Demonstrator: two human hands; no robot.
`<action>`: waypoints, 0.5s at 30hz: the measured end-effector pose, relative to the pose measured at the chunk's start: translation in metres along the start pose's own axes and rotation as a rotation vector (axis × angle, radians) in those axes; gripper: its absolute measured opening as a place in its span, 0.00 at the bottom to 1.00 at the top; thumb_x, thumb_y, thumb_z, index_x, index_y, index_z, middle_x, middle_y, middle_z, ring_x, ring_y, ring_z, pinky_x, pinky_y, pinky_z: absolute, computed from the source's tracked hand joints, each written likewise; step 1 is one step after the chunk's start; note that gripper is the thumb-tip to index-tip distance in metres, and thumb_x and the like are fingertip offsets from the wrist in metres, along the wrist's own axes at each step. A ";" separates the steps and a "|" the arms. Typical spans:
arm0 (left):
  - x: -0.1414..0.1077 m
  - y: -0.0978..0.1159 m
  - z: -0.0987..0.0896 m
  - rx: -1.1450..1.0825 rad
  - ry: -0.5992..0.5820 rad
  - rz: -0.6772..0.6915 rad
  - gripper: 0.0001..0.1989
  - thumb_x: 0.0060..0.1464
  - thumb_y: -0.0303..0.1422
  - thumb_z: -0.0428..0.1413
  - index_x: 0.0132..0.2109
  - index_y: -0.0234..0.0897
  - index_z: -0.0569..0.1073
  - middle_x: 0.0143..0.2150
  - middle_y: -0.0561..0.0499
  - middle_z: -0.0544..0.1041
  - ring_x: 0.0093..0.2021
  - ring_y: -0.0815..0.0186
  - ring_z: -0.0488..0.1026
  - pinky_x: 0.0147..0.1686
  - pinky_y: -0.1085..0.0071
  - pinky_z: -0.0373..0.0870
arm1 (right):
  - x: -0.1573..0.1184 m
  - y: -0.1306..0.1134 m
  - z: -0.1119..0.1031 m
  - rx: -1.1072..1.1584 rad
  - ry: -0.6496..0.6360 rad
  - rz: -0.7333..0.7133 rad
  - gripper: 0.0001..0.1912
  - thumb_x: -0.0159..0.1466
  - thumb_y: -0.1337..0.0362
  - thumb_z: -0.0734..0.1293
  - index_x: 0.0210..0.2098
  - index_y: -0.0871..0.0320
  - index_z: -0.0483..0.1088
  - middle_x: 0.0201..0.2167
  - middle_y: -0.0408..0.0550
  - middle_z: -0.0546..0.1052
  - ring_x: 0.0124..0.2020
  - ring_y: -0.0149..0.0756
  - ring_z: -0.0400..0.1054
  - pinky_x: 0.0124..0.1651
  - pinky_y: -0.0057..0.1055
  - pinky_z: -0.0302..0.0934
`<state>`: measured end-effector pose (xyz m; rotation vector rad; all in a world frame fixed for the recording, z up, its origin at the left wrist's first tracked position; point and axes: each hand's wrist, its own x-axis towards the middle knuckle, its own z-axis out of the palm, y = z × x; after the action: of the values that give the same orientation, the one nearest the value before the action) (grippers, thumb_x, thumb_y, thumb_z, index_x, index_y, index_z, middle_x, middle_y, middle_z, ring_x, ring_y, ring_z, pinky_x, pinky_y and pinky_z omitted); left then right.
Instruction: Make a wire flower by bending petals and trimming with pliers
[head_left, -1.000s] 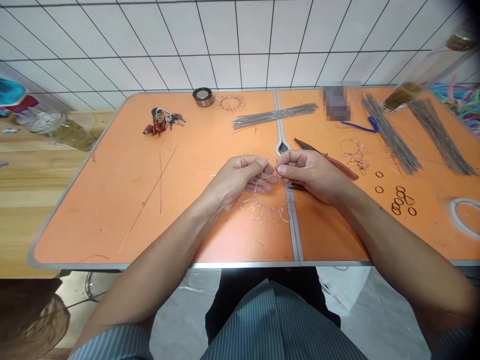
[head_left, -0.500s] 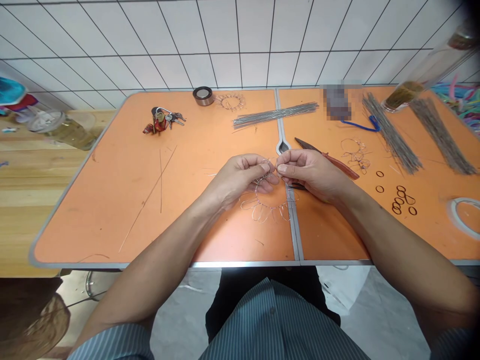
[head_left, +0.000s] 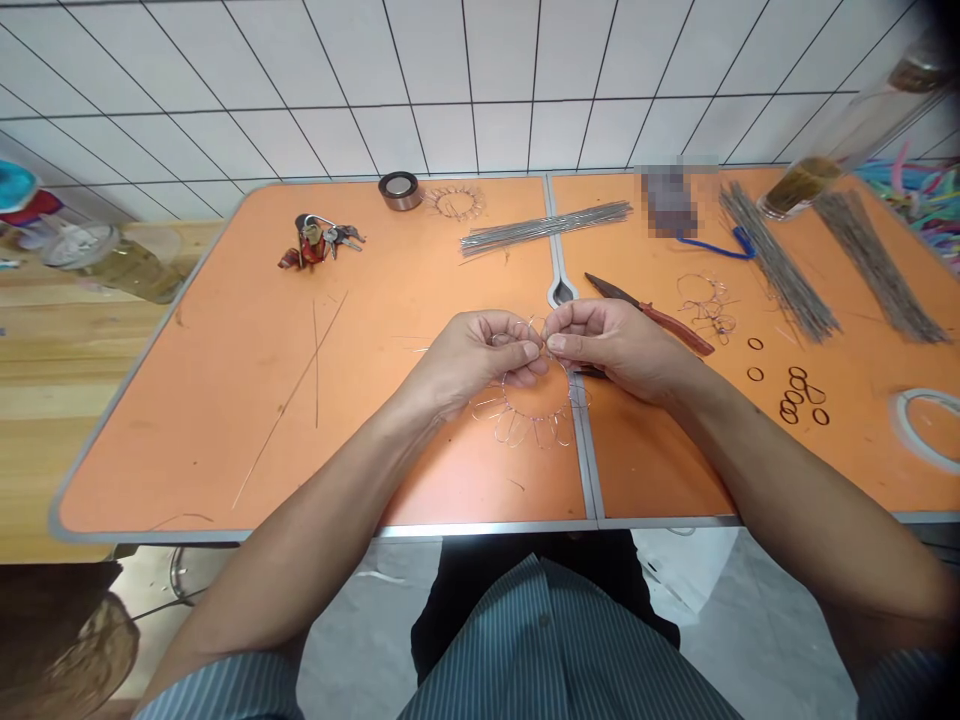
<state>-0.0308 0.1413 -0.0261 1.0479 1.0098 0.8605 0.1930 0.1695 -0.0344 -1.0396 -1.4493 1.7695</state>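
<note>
A thin wire ring with petal-like loops (head_left: 523,415) hangs from my fingers just over the orange table (head_left: 420,470). My left hand (head_left: 487,355) pinches its upper left part between thumb and forefinger. Close beside it, my right hand (head_left: 604,340) pinches the wire at the top of the ring, and the two sets of fingertips nearly meet. Exactly how the wire runs between the fingertips is too fine to make out. Pliers with red handles (head_left: 679,328) lie behind my right hand, partly hidden by it.
Bundles of straight wire (head_left: 544,228) and grey stalk-like wires (head_left: 784,265) lie at the back and right. Several small dark rings (head_left: 799,395) sit right of my forearm. Keys (head_left: 319,240), a tape roll (head_left: 400,190) and another looped wire ring (head_left: 456,203) are farther back.
My hands have drawn slightly closer together at the top of the wire ring. The whole view has shifted a little; the things on the table stay in place.
</note>
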 end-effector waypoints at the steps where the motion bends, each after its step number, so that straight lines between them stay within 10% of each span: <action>1: 0.000 0.000 0.000 -0.004 -0.005 0.000 0.03 0.57 0.25 0.68 0.36 0.32 0.82 0.31 0.47 0.86 0.29 0.68 0.82 0.34 0.74 0.78 | 0.000 0.000 -0.001 0.000 -0.011 0.003 0.18 0.56 0.58 0.86 0.38 0.56 0.80 0.29 0.41 0.78 0.29 0.28 0.65 0.31 0.28 0.55; 15: 0.002 -0.006 -0.001 -0.042 -0.025 -0.020 0.07 0.53 0.29 0.72 0.36 0.32 0.82 0.32 0.44 0.87 0.28 0.65 0.83 0.32 0.71 0.80 | 0.005 0.003 0.004 -0.030 0.005 -0.081 0.24 0.51 0.52 0.88 0.35 0.57 0.78 0.31 0.41 0.78 0.32 0.31 0.67 0.36 0.31 0.58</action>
<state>-0.0307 0.1418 -0.0325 1.0093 0.9760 0.8475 0.1868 0.1707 -0.0374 -0.9862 -1.4983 1.6914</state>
